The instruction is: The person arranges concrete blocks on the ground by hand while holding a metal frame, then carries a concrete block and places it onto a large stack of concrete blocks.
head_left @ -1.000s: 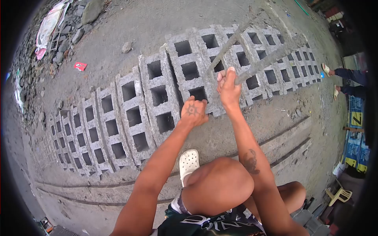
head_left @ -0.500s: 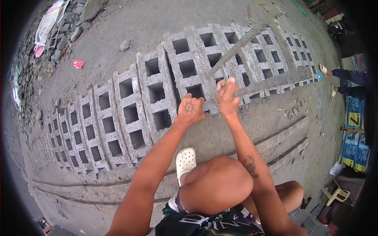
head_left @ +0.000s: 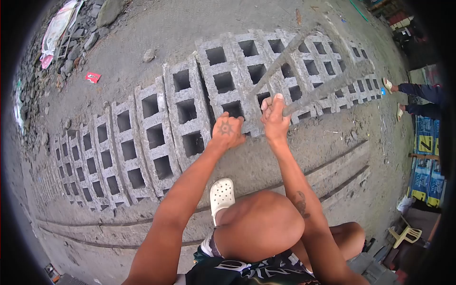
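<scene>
A long row of grey concrete hollow blocks (head_left: 245, 78) stands on the ground with the holes facing me. My left hand (head_left: 227, 130) is closed over the near edge of one block, fingers at its lowest hole and thumb at the side. Just right of it, my right hand (head_left: 275, 118) is closed round a grey, dirt-coated bar frame (head_left: 316, 95), thumb raised. The bars reach up and right over the blocks, and one bar end sits near a block's web. Part of the grip is hidden by my fingers.
Two long strips (head_left: 346, 166) lie on the ground on my near side. Rubble (head_left: 78, 42) and a red wrapper (head_left: 93, 77) lie at the upper left. A person's legs (head_left: 420, 90) are at the right, near blue-and-yellow bags (head_left: 422, 175) and a yellowish plastic chair (head_left: 406, 235).
The far part of the bar frame has swung, its lower bar now tilting more steeply up to the right. My left hand stays on the block. The view has shifted slightly.
</scene>
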{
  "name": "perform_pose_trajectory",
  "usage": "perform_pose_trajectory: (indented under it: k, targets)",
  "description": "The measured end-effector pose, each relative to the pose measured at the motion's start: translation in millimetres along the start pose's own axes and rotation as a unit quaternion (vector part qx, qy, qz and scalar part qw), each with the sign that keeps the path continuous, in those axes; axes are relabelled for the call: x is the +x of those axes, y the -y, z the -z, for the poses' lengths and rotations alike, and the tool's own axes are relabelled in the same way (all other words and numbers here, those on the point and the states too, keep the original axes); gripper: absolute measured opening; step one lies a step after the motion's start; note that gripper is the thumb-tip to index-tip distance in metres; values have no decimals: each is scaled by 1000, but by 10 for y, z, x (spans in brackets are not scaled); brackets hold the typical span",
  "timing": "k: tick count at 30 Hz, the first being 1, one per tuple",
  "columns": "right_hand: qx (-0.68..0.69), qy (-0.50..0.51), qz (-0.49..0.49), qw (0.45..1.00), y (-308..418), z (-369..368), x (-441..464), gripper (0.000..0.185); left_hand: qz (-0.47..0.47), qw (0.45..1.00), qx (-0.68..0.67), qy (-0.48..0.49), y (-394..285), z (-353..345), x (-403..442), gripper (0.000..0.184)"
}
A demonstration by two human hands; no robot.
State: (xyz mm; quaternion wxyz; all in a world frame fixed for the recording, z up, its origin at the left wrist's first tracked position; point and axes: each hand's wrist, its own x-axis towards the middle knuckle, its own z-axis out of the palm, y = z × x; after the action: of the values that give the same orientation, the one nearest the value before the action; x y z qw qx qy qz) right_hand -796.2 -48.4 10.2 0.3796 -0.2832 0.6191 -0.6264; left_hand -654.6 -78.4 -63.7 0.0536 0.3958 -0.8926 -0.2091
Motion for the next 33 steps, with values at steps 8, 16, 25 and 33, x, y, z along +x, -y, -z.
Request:
perform_pose_trajectory:
  k: [8, 16, 25, 33]
  targets:
    - [133, 31, 160, 978, 1384, 84, -173, 60, 36, 998, 20, 57, -64, -4, -7, 38]
    - [-12, 5, 1, 1000, 253, 314, -431, 51, 18, 999, -2, 38, -50, 45, -9, 35]
    - [15, 10, 48, 999, 347, 428, -666, 58, 34, 998, 14, 49, -101, 66, -24, 31]
    - [93, 26, 49, 994, 988, 421, -596, 53, 14, 999, 1, 29, -45, -7, -25, 37]
